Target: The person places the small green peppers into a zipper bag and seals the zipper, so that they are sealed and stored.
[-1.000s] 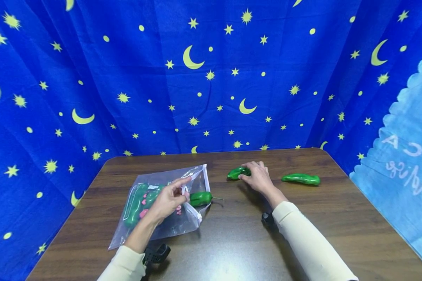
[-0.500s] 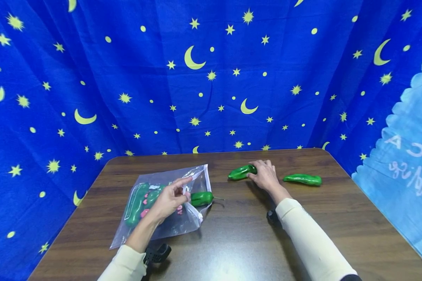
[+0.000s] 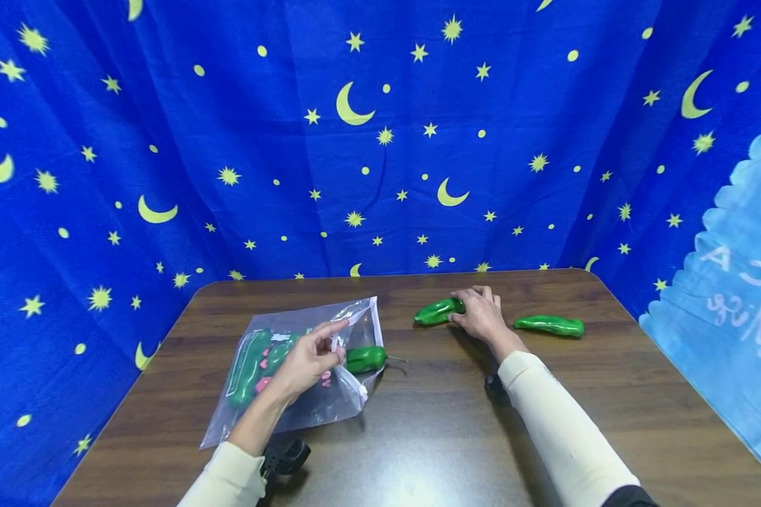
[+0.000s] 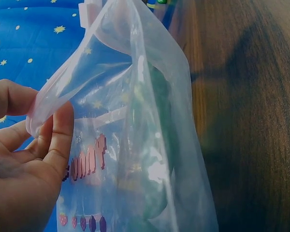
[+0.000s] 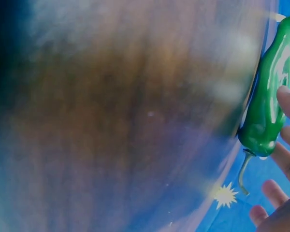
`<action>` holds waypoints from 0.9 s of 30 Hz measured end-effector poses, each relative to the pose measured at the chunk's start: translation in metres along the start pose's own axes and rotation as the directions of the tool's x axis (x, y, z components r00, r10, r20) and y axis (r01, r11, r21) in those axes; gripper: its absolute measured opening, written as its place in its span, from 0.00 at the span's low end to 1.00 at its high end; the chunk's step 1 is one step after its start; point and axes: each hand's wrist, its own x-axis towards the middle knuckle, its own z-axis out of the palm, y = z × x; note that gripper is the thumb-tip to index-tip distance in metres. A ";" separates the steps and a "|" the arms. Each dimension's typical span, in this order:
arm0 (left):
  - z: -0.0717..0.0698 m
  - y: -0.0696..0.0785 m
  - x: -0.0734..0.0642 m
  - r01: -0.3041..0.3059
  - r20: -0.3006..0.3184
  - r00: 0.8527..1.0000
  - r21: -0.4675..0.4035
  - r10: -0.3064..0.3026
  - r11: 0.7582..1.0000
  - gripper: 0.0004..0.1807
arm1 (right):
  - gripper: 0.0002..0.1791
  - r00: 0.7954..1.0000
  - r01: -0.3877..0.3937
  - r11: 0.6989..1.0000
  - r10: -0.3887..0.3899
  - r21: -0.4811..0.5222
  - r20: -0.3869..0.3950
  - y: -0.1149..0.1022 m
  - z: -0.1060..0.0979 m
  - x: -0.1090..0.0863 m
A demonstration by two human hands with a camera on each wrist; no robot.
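Note:
My left hand pinches the opening edge of a clear zip bag lying on the table. The left wrist view shows thumb and fingers on the bag's lip, its mouth spread apart. Green peppers show through the plastic. One pepper lies in the mouth, its stem sticking out. To the right, my right hand holds another green pepper by its stem end, on or close to the table. The right wrist view has thumb and fingers against this pepper.
One more green pepper lies on the wooden table, right of my right hand. A blue curtain with moons and stars hangs behind the table. Lighter blue cloth hangs at the right.
My right hand has shifted slightly right along the pepper to its stem end, so more of the pepper shows. The left hand and the bag stay in place.

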 end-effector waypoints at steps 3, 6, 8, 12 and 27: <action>0.001 0.000 0.000 -0.005 0.005 1.000 -0.003 0.005 1.000 0.31 | 0.29 1.000 -0.006 1.000 0.006 -0.003 0.014 0.003 -0.001 -0.001; 0.001 0.000 0.000 -0.004 0.008 1.000 -0.006 0.004 1.000 0.31 | 0.30 0.999 -0.015 1.000 0.015 -0.012 0.031 0.005 -0.001 -0.002; 0.001 0.000 0.000 0.000 0.007 1.000 -0.007 0.000 1.000 0.32 | 0.30 0.999 -0.018 1.000 0.019 -0.015 0.038 0.006 0.000 -0.003; 0.001 0.000 0.000 0.008 0.002 1.000 -0.001 -0.008 1.000 0.32 | 0.30 0.999 -0.019 1.000 0.019 -0.006 0.042 0.007 0.001 -0.006; 0.001 -0.002 0.000 0.016 -0.001 1.000 -0.007 -0.016 1.000 0.32 | 0.28 0.998 0.011 1.000 -0.012 0.013 0.062 0.001 0.003 -0.015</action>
